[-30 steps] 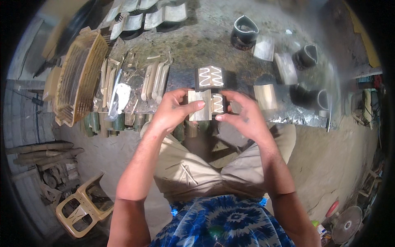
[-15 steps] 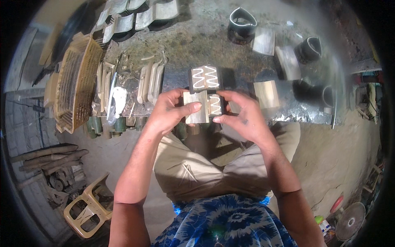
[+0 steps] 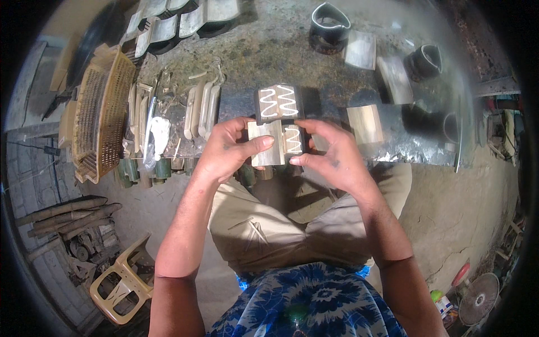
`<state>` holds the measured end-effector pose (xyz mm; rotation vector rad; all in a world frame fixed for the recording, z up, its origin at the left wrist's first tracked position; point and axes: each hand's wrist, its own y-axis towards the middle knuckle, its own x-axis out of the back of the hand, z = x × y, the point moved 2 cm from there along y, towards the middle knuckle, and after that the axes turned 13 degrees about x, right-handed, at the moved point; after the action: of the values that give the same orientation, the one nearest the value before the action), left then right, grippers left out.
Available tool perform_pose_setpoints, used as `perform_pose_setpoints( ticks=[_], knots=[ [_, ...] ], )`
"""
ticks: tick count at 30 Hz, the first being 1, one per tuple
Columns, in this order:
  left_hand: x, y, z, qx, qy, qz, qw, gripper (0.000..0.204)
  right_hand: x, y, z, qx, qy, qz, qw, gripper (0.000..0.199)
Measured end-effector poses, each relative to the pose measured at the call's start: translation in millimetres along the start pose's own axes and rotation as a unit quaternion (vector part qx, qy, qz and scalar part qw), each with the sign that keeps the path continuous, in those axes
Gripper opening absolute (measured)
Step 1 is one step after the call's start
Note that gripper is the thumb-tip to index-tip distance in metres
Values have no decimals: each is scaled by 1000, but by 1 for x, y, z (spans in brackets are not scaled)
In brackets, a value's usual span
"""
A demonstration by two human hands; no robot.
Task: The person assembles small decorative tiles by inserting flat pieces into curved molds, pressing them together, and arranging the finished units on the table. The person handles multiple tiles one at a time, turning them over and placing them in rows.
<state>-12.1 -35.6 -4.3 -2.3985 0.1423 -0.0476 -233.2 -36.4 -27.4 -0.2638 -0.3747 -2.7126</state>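
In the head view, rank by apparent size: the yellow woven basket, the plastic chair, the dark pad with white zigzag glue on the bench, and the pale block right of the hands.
1. Yellow woven basket
2. Plastic chair, close to the basket; fisheye rim makes this unsure
3. Dark pad with white zigzag glue
4. Pale block

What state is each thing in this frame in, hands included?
Left hand: gripping the pale curved pad.
Right hand: gripping the dark pad.
Pale curved pad: held, pressed beside the dark pad.
Dark pad with a white zigzag glue line: held, glue side up.
Second dark zigzag pad: lying on the bench, glue side up.
Tan woven basket: tipped on its side.
Cream plastic chair: toppled on the ground.
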Motion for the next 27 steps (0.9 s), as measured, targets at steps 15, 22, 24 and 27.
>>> perform_pose_setpoints(
  ticks=[15,22,24,27],
  knots=[
    [1,1,2,-5,17,-10,1000,45,1,1,4,-41,22,13,999,58],
    [-1,-3,-1,-2,10,-6,1000,45,3,1,12,-28,-25,32,999,60],
    [-2,-3,-1,1,7,-7,1000,44,6,-3,18,-27,-38,27,999,61],
    [-5,-5,3,-4,-22,-10,1000,44,14,-24,30,-67,35,-44,996,61]
  ],
)
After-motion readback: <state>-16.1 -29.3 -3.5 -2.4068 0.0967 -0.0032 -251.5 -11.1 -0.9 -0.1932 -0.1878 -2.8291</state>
